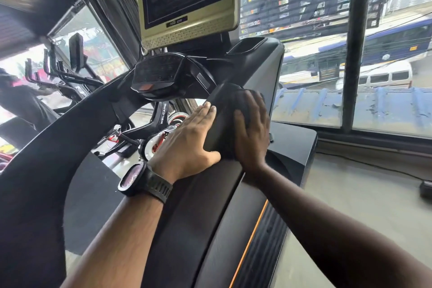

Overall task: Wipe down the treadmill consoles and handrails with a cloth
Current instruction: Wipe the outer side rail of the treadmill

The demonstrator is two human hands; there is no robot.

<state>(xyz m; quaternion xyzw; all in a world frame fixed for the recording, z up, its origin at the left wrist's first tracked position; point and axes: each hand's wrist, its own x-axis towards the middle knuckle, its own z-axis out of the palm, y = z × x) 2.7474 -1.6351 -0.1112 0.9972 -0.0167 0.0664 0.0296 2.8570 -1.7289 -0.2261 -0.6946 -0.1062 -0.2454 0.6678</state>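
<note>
On the right rail (198,206) our right hand (252,128) presses the cloth (230,100), fingers spread; left hand (187,142) lies flat, holding nothing. Console (159,72) probably not yet wiped.

Tall windows (311,18) right, daylight; bus (385,44), van (383,77) outside; grey floor (362,206); spin bike (163,117) ahead.

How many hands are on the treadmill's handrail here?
2. The left hand, with a wristwatch, lies flat against the dark cloth on the handrail; the right hand presses the cloth's other side. Neither is hidden.
</note>
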